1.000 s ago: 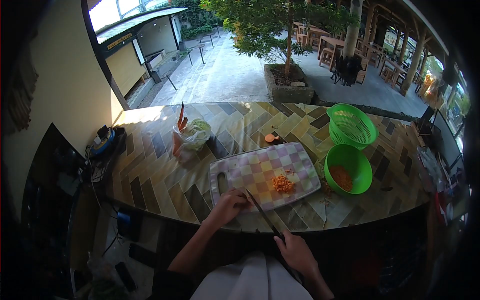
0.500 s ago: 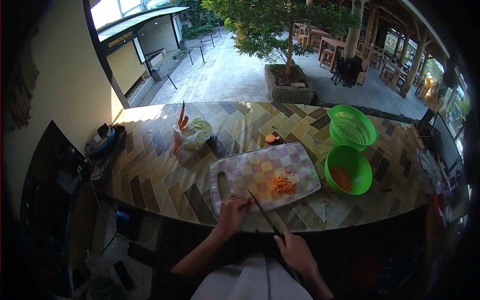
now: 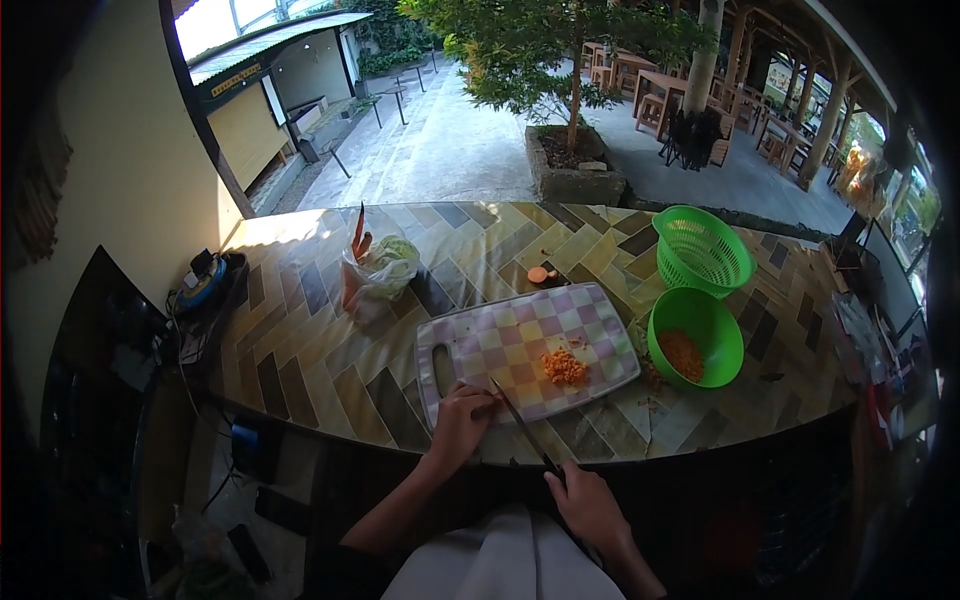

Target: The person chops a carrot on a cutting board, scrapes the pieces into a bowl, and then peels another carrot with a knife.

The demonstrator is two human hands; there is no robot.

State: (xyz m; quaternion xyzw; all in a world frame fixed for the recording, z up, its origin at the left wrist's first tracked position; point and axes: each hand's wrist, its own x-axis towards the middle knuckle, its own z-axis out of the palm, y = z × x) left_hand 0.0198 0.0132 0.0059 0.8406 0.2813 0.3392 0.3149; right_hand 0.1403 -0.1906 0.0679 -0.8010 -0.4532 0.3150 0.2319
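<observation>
My right hand (image 3: 588,505) is wrapped round the handle of a kitchen knife (image 3: 521,422), whose blade points away over the near edge of the checkered cutting board (image 3: 486,335). Beside the blade, my left hand (image 3: 462,415) is closed at the board's lower left, its fingers on a piece of carrot (image 3: 496,395) that is mostly hidden. A small heap of diced carrot (image 3: 565,367) lies on the right part of the board. To its right, a green bowl (image 3: 727,340) holds more orange bits.
Behind the bowl a green strainer basket (image 3: 705,250) stands tilted. A carrot end (image 3: 538,274) lies beyond the board. On the left of the patterned table (image 3: 300,350) is a clear plastic bag (image 3: 385,270) with vegetables. Cables and a black tray (image 3: 212,300) sit at the left edge.
The view shifts slightly. Both hands stay in nearly the same place, with the knife still beside my left fingers; the heap of diced carrot looks the same.
</observation>
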